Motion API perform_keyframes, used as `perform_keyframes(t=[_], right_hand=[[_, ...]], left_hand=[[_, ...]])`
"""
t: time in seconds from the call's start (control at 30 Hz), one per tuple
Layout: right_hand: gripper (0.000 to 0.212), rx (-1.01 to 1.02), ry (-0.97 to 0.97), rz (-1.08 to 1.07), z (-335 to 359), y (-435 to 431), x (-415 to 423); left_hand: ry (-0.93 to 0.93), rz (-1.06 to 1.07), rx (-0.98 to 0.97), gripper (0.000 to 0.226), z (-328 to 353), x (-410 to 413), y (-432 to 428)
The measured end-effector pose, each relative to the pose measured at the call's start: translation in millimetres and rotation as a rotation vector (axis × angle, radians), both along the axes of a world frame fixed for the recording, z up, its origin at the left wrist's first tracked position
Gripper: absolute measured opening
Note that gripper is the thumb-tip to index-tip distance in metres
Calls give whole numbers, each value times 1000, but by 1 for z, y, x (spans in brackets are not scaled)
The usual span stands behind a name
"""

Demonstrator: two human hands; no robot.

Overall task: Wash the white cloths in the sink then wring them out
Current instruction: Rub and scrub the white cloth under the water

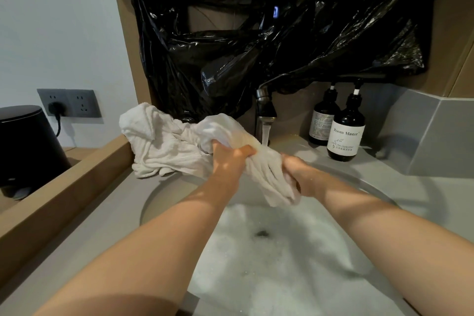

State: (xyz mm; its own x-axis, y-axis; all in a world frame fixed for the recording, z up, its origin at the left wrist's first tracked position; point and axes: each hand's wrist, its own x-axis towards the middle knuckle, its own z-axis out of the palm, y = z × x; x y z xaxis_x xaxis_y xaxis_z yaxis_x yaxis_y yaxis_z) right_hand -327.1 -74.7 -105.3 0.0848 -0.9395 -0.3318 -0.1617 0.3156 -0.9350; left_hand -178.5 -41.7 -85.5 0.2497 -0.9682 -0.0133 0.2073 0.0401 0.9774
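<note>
Grey worktop (102,226), foamy sink (177,190) lying beneath our hands | two bottles (346,133) standing beyond our right hand (298,177) | it and our left hand (230,159) are both gripping one white cloth bundle (164,141)

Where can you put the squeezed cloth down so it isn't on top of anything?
Two bare patches of grey counter: right of the sink, in front of the soap bottles, and the left strip between the wooden ledge and the sink rim, nearer than the heap of white cloths. Crowded: the back, with heap, faucet and bottles.
</note>
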Motion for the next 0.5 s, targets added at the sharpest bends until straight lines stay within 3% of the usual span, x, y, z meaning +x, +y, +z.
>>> perform_keyframes(t=[0.1, 0.2, 0.27, 0.33, 0.4, 0.5], right_hand=[[43, 181, 87, 101, -7, -5, -7], [52, 190, 110, 144, -17, -7, -4], [45, 185, 120, 159, -17, -4, -5], [37, 107, 401, 223, -18, 2, -9], [42, 51, 725, 262, -25, 7, -11], [56, 103, 787, 362, -40, 7, -9]], left_hand=[[-152, -47, -25, 60, -5, -4, 2], [-281, -93, -38, 72, -6, -9, 4], [-313, -96, -25, 82, -4, -12, 5], [-360, -70, -39, 87, -2, -12, 6], [-421, -38, -85, 83, -1, -11, 9], [-570, 44, -165, 67, -2, -7, 12]])
